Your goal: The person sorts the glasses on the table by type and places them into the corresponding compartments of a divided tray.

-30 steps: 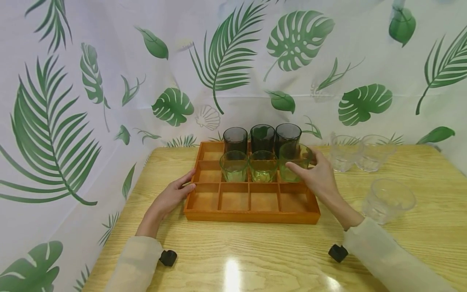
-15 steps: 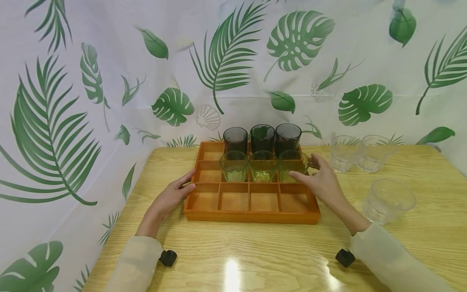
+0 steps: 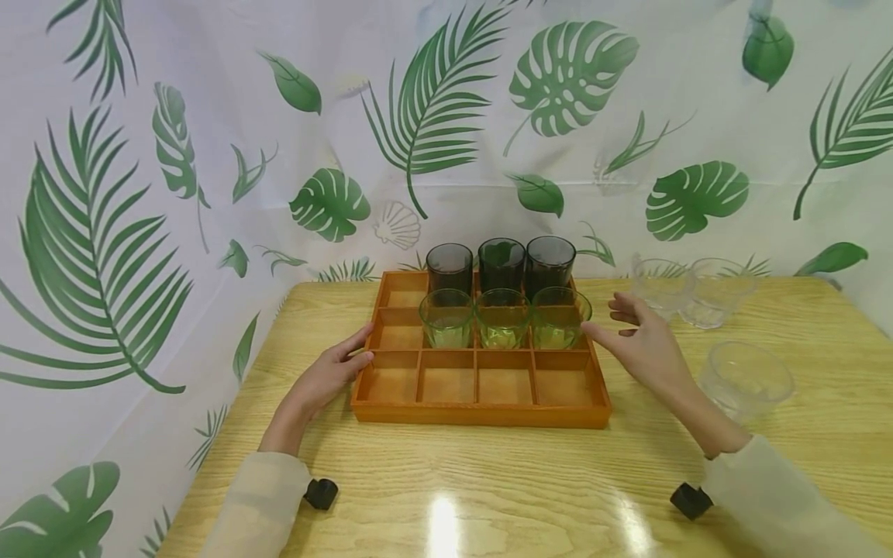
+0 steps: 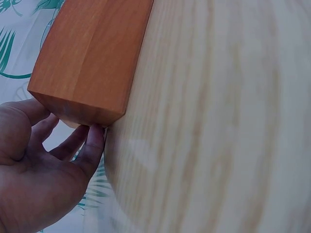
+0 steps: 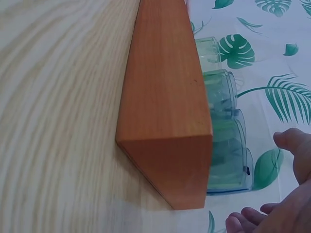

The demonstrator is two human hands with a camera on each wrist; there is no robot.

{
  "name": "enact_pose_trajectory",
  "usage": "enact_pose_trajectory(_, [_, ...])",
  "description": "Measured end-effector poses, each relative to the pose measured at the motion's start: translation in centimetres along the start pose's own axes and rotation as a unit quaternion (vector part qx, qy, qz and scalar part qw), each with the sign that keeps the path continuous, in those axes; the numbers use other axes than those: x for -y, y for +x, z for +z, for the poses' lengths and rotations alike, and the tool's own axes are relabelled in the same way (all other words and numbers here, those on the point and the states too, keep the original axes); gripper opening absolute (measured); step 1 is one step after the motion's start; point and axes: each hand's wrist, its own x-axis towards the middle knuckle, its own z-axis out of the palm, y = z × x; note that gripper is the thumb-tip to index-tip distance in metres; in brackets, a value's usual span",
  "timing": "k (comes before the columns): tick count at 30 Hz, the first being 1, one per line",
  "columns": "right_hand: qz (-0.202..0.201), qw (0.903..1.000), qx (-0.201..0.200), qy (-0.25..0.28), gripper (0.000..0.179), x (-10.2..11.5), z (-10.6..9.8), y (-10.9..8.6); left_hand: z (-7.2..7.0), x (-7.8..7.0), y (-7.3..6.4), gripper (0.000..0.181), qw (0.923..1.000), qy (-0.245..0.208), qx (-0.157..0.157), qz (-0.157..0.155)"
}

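In the head view, a wooden compartment tray (image 3: 481, 415) lies on the table. Three dark grey glasses, such as the middle one (image 3: 501, 260), stand in its back row. Three green glasses, including the rightmost one (image 3: 558, 322), occupy the middle row. My left hand (image 3: 324, 380) grips the tray's left side, thumb at the rim; the left wrist view has its fingers (image 4: 95, 145) against the lower edge. My right hand (image 3: 649, 349) is just right of the rightmost green glass, fingers spread and holding nothing. The right wrist view shows its thumb (image 5: 291, 141) apart from the tray.
To the right on the wooden table (image 3: 502, 488) are three clear glasses: two at the back, one (image 3: 659, 283) beside the other (image 3: 718, 291), and one (image 3: 749, 380) nearer. A leaf-patterned cloth (image 3: 467, 139) hangs behind the table.
My right hand has lowered the rightmost green glass into its compartment, let go of it and moved off to the right. My left hand stays at the tray.
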Motion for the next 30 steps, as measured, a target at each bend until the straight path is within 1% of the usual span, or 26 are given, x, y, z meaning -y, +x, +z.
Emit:
enact_pose_trajectory(5, [-0.016, 0.9995, -0.027, -0.003, 0.081, -0.6, -1.7, -0.5, 0.0, -0.1, 0.0, 0.062, 1.0, -0.002, 0.0, 0.001])
enact_pose_trajectory(9, [-0.02, 0.9987, -0.047, 0.003, 0.076, -1.0, -3.3, -1.0, 0.0, 0.0, 0.0, 0.062, 1.0, -0.003, -0.001, 0.0])
enact_pose_trajectory(17, [-0.01, 0.9975, -0.069, -0.015, 0.074, -1.8, -6.9, -2.4, -0.1, 0.2, 0.0, 0.062, 1.0, 0.002, -0.005, -0.001])
enact_pose_trajectory(20, [-0.003, 0.9968, -0.079, -0.011, 0.074, -2.2, -8.0, -2.9, -0.1, 0.2, -0.1, 0.062, 1.0, 0.005, -0.006, 0.002])
enact_pose_trajectory(25, [0.007, 0.9935, -0.114, -0.005, 0.073, -2.9, -9.6, -3.8, -0.1, 0.2, -0.1, 0.062, 1.0, 0.002, -0.002, 0.004])
enact_pose_trajectory(28, [0.013, 0.9911, -0.131, -0.019, 0.071, -3.5, -10.4, -4.4, -0.1, 0.2, -0.1, 0.062, 1.0, 0.0, 0.001, 0.006])
enact_pose_trajectory(30, [0.017, 0.9903, -0.136, -0.025, 0.07, -4.0, -10.8, -4.7, -0.1, 0.2, -0.1, 0.062, 1.0, -0.001, 0.0, 0.005])
